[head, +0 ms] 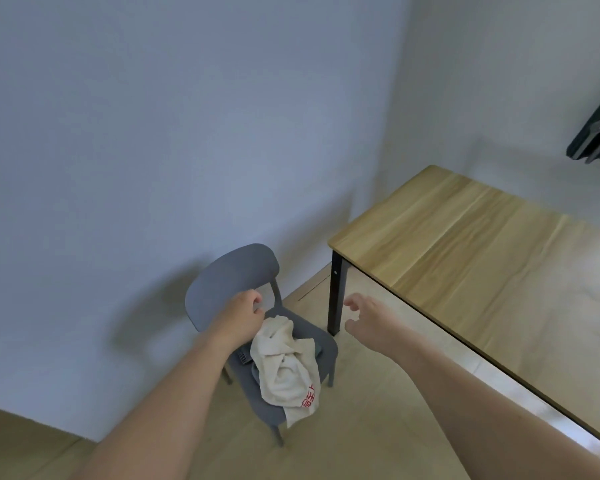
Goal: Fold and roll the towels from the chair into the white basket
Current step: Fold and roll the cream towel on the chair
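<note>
Two bare forearms fill the foreground, both reaching for the pile. Beyond them and to the right runs the wooden table (465,251), biggest thing in shot, its top bare where it shows. Ahead stands one grey chair (236,282), and on its seat one cream towel (286,368) with red lettering, crumpled, a corner hanging off the front edge. Something darker peeks out beneath it, perhaps a second towel, but that cannot be told. No white basket is in view.

The left hand (245,315) hovers just above the towel's far end, fingers loosely curled, holding nothing. The right hand (361,318) hangs to the right of the chair, clear of the towel, fingers spread and relaxed, empty too.

The risks look like these: a one-handed grab at that bunched end could drag the hanging corner across the floor, or pull the darker piece off the seat with it.
</note>
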